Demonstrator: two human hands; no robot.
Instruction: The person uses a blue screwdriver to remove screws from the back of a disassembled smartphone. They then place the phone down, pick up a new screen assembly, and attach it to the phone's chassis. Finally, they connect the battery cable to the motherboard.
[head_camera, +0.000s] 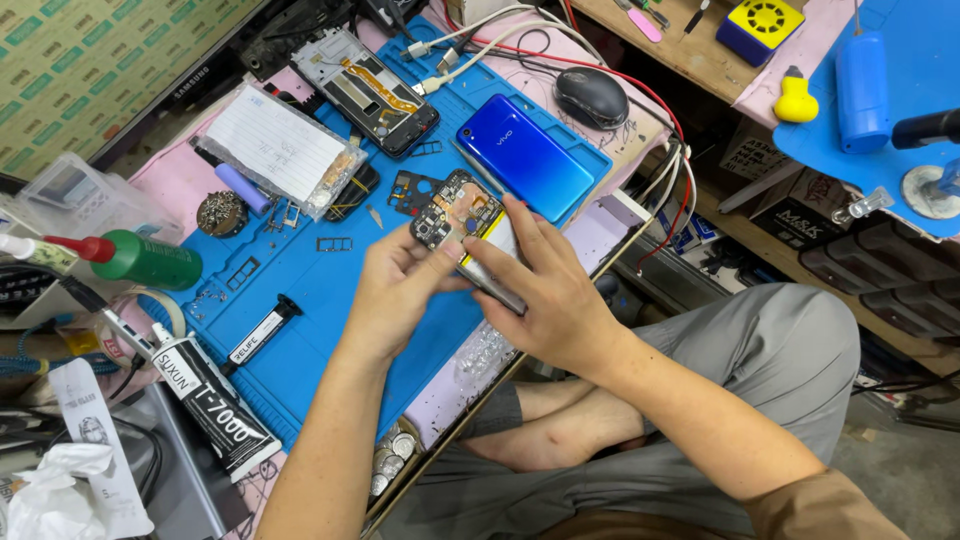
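Blue repair mat (330, 290) (cluttered), wooden bench edge (470, 410), grey floor (900, 470)

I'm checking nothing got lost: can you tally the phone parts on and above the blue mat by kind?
Opened phone body held in both hands: 1, gripped by the left hand and right hand
Blue back covers: 1
Bare phone frames on the blue mat: 1
Small black plastic covers: 1
Total: 4
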